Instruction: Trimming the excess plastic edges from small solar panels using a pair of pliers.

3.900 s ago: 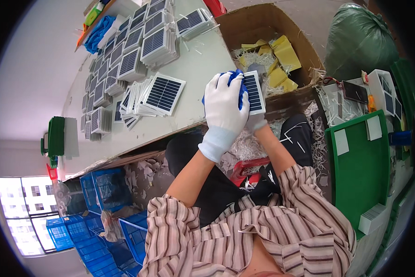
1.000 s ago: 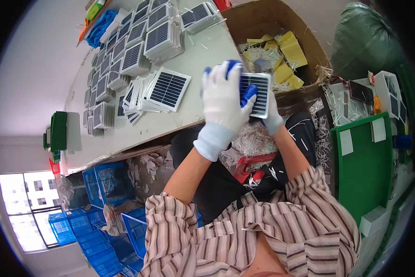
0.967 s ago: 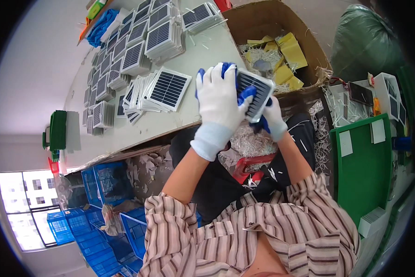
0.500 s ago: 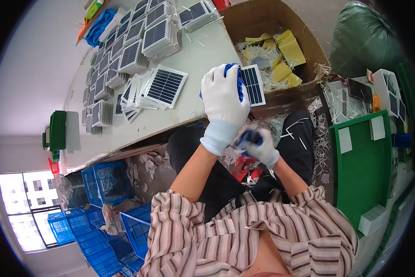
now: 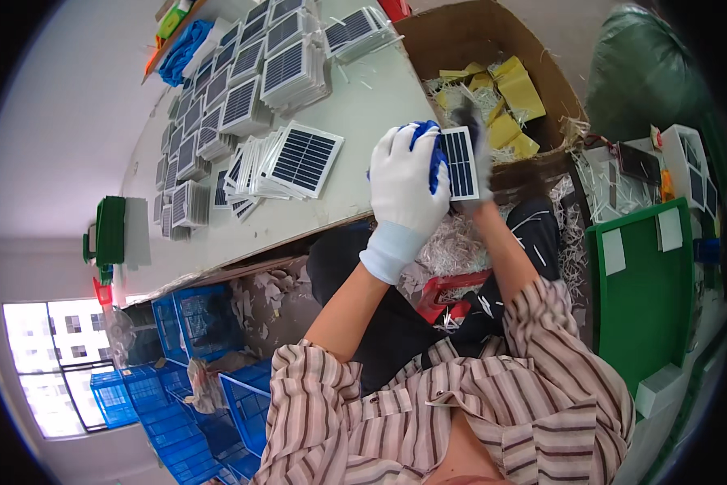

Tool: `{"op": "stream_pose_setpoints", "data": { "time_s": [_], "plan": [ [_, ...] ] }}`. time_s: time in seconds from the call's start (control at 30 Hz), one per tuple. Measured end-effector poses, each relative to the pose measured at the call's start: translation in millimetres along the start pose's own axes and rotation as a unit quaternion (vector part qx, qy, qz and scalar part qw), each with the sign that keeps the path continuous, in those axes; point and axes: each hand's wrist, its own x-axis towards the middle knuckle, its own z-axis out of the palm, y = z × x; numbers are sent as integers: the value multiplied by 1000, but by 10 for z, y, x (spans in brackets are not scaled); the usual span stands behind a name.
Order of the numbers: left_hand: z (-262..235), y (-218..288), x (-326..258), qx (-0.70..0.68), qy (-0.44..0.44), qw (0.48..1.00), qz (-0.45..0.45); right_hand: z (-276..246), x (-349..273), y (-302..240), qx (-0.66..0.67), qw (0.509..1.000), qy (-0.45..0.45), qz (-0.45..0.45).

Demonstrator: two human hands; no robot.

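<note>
I hold a small rectangular solar panel point(image 5: 460, 164), dark-celled with a white border, beside the right edge of the pale, smooth-topped bench point(image 5: 379, 105). My left hand point(image 5: 408, 174), in a white knit glove with blue-coated fingers, has its grip closed on the panel's side nearer the bench. My right hand point(image 5: 480, 158), also gloved, is blurred at the side farther from the bench; I cannot tell whether its grip is closed.

The panel looks light and stiff, its face probably slippery and perhaps brittle, so the bordered edges seem the best hold.

On the bench lies a fanned pile of similar panels point(image 5: 305, 159); beyond its right edge stands an open brown cardboard box point(image 5: 452, 36).
</note>
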Motion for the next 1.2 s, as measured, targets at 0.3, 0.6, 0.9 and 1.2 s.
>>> {"op": "stream_pose_setpoints", "data": {
  "time_s": [0.3, 0.6, 0.9, 1.2],
  "plan": [
    [-387, -332, 43, 55, 25, 997, -37, -867, -196, -1664, -369, 867, -230, -243],
    [-586, -537, 20, -18, -151, 988, 40, -3011, -292, -2594, -383, 888, 22, 254],
    [-333, -633, 176, 30, -179, 983, 25, -4041, -697, -1975, -614, 717, 30, 328],
    [-407, -376, 167, 56, -184, 980, 59, -1721, -626, -1783, -444, 893, -72, 19]
  ]
}}
